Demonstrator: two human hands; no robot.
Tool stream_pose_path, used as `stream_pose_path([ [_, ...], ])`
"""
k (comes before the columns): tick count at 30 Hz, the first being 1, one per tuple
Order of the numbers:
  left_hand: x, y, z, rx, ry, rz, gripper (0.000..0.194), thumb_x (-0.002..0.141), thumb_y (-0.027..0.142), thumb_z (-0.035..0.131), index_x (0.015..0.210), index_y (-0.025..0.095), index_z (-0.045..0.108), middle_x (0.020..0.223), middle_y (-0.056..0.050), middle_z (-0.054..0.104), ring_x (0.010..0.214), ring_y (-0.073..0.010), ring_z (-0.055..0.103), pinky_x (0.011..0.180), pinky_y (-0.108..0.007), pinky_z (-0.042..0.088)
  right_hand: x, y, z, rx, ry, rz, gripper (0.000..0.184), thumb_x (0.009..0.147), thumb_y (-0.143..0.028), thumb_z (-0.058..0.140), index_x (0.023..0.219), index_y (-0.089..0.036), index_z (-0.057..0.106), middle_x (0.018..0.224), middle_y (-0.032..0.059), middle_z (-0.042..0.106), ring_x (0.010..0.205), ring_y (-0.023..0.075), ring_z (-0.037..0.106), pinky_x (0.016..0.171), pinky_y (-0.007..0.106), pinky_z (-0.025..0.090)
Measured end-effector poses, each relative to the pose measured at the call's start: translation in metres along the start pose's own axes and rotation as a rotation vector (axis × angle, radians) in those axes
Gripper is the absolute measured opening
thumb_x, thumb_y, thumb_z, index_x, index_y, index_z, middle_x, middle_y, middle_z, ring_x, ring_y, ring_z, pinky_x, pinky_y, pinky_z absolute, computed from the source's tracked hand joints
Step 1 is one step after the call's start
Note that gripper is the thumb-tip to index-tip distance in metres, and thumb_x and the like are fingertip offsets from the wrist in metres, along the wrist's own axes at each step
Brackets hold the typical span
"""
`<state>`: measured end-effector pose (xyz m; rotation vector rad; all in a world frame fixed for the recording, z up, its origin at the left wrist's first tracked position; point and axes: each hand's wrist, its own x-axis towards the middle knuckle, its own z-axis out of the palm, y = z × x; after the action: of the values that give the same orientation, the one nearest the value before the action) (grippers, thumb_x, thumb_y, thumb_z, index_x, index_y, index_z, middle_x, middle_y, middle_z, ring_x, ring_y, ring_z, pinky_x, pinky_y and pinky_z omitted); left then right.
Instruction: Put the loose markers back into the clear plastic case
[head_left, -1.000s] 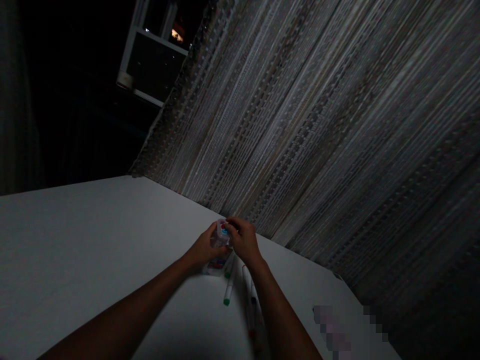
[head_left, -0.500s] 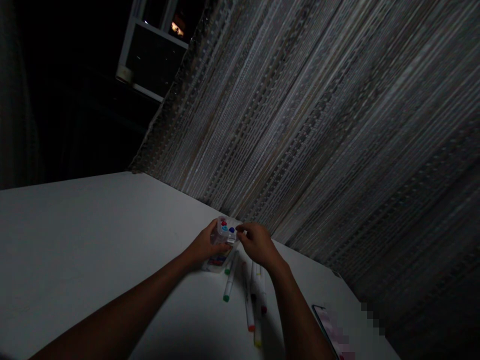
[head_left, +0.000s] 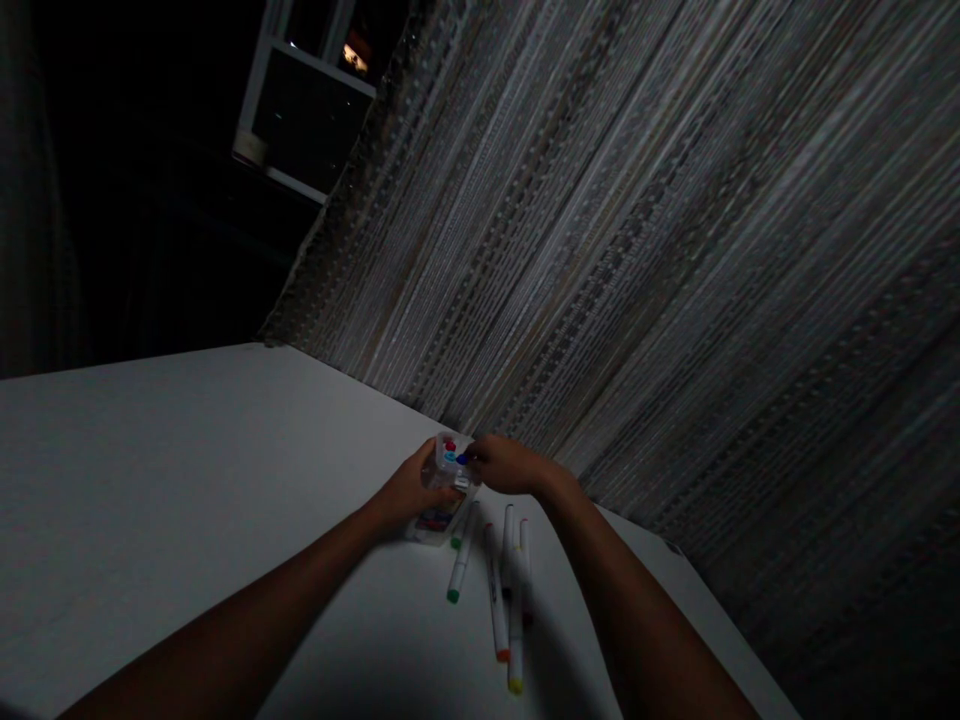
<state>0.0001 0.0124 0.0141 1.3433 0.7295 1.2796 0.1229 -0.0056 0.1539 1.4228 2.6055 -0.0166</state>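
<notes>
My left hand (head_left: pixel 412 490) is wrapped round a clear plastic marker case (head_left: pixel 444 470), which it holds tilted on the table with the open end up. Inside the case stand a red-capped marker (head_left: pixel 449 446), a light-blue-capped marker (head_left: pixel 450 457) and a dark-blue-capped marker (head_left: pixel 462 459). My right hand (head_left: pixel 506 464) is at the case's right rim, its fingers pinched at the dark-blue cap. The fingertips are partly hidden in the dim light.
Several loose markers lie on the white table (head_left: pixel 180 480) in front of the case, among them a green-capped marker (head_left: pixel 459 570), an orange-capped marker (head_left: pixel 496 610) and a yellow-capped marker (head_left: pixel 515 640). A striped curtain (head_left: pixel 600 250) hangs along the table's far edge.
My right hand has shifted slightly left and over the case, its fingers now at the dark-blue cap. My right forearm has swung right and covers the phone seen earlier. The left hand stays put.
</notes>
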Motion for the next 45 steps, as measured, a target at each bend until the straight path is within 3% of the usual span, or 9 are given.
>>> stream_pose_path([
  [5, 0.000, 0.000, 0.002, -0.027, -0.011, 0.011, 0.075, 0.051, 0.035, 0.080, 0.116, 0.021, 0.045, 0.112, -0.002, 0.059, 0.090, -0.0022, 0.058, 0.076, -0.006, 0.047, 0.010, 0.010, 0.007, 0.060, 0.126, -0.006, 0.025, 0.080, -0.012, 0.046, 0.076, -0.008, 0.070, 0.066, 0.0021, 0.063, 0.063, 0.0100, 0.054, 0.056, 0.019, 0.035],
  [12, -0.001, 0.002, 0.002, -0.036, -0.004, 0.001, 0.071, 0.051, 0.030, 0.080, 0.112, 0.022, 0.046, 0.110, 0.000, 0.058, 0.088, -0.0008, 0.056, 0.076, -0.006, 0.044, 0.024, 0.003, 0.024, 0.085, 0.423, 0.081, 0.025, 0.082, -0.018, 0.048, 0.087, -0.013, 0.072, 0.085, 0.0079, 0.071, 0.077, 0.0156, 0.061, 0.066, 0.023, 0.038],
  [24, 0.001, 0.001, 0.002, -0.029, -0.007, 0.012, 0.073, 0.050, 0.031, 0.080, 0.114, 0.022, 0.045, 0.110, 0.001, 0.058, 0.088, -0.0014, 0.055, 0.079, -0.009, 0.044, 0.023, 0.000, 0.030, 0.305, 0.475, 0.001, 0.030, 0.085, -0.017, 0.045, 0.103, -0.011, 0.068, 0.098, 0.0098, 0.070, 0.090, 0.0169, 0.063, 0.078, 0.025, 0.043],
  [28, -0.001, 0.002, 0.004, -0.039, -0.013, 0.006, 0.073, 0.049, 0.036, 0.080, 0.111, 0.019, 0.046, 0.111, -0.001, 0.059, 0.089, -0.0016, 0.055, 0.078, -0.008, 0.044, 0.006, 0.018, 0.041, 0.558, 0.691, 0.018, 0.030, 0.081, -0.021, 0.047, 0.101, -0.011, 0.067, 0.098, 0.0099, 0.070, 0.089, 0.0171, 0.064, 0.079, 0.027, 0.046],
  [31, -0.003, 0.004, 0.004, -0.044, -0.024, 0.006, 0.070, 0.050, 0.037, 0.081, 0.108, 0.019, 0.047, 0.110, -0.001, 0.059, 0.090, -0.0014, 0.056, 0.079, -0.007, 0.045, -0.011, 0.035, 0.067, 0.706, 0.863, 0.149, 0.027, 0.080, -0.026, 0.046, 0.093, -0.014, 0.066, 0.088, 0.0077, 0.070, 0.083, 0.0173, 0.064, 0.072, 0.027, 0.048],
  [34, -0.005, 0.005, 0.005, -0.036, -0.016, 0.007, 0.067, 0.050, 0.036, 0.081, 0.106, 0.019, 0.047, 0.108, -0.001, 0.060, 0.087, -0.0004, 0.056, 0.077, -0.007, 0.045, -0.023, 0.047, 0.108, 0.652, 0.765, 0.360, 0.027, 0.080, -0.023, 0.042, 0.087, -0.012, 0.065, 0.081, 0.0097, 0.070, 0.073, 0.0176, 0.064, 0.065, 0.026, 0.047],
  [38, -0.004, 0.005, 0.005, -0.013, 0.001, -0.014, 0.069, 0.050, 0.036, 0.080, 0.109, 0.019, 0.047, 0.107, -0.002, 0.060, 0.084, -0.0003, 0.056, 0.076, -0.007, 0.045, -0.028, 0.050, 0.152, 0.327, 0.545, 0.571, 0.028, 0.084, -0.023, 0.042, 0.089, -0.016, 0.068, 0.090, 0.0097, 0.071, 0.086, 0.0201, 0.065, 0.074, 0.028, 0.045],
  [41, -0.004, 0.004, 0.005, -0.019, -0.004, -0.019, 0.071, 0.050, 0.036, 0.080, 0.109, 0.018, 0.046, 0.104, -0.001, 0.060, 0.085, -0.0008, 0.056, 0.075, -0.007, 0.047, -0.030, 0.046, 0.162, 0.225, 0.455, 0.598, 0.031, 0.085, -0.026, 0.045, 0.105, -0.014, 0.066, 0.101, 0.0111, 0.069, 0.098, 0.0217, 0.062, 0.082, 0.029, 0.043],
  [45, -0.004, 0.002, 0.007, -0.016, -0.001, -0.024, 0.072, 0.049, 0.036, 0.081, 0.109, 0.018, 0.045, 0.102, -0.001, 0.060, 0.083, -0.0007, 0.057, 0.072, -0.006, 0.048, -0.033, 0.041, 0.161, 0.176, 0.359, 0.556, 0.033, 0.081, -0.025, 0.050, 0.108, -0.013, 0.065, 0.103, 0.0115, 0.068, 0.102, 0.0246, 0.059, 0.084, 0.031, 0.042],
])
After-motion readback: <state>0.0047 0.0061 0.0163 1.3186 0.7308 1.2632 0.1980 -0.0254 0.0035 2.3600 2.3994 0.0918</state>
